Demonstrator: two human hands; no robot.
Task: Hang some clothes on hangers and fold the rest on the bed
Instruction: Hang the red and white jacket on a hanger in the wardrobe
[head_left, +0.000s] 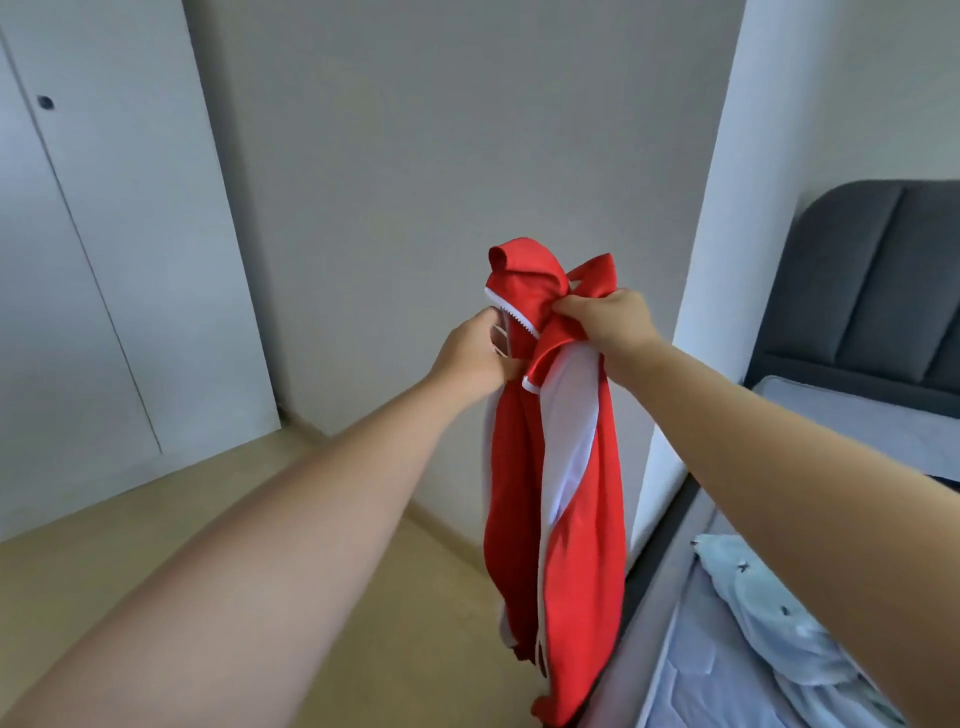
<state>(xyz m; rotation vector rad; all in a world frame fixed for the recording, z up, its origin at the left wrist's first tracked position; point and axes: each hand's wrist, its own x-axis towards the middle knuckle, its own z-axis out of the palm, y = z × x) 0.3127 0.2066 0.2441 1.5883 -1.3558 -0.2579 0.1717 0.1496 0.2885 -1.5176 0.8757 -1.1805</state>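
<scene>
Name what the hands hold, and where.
A red and white jacket, at its collar end: right hand grips bunched red fabric, left hand the zipper edge.

Open floor (156, 545) at lower left gives free passage. The grey wall (441, 156) closes the centre, closet doors (104, 260) (shut) the upper left; the bed (660, 597) frame blocks lower right, the hanging red jacket (571, 519) just beside it.

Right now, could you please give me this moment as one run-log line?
left hand: grips red jacket | right hand: grips its top | red jacket: hangs beside bed | light blue garment: lies on bed
</scene>
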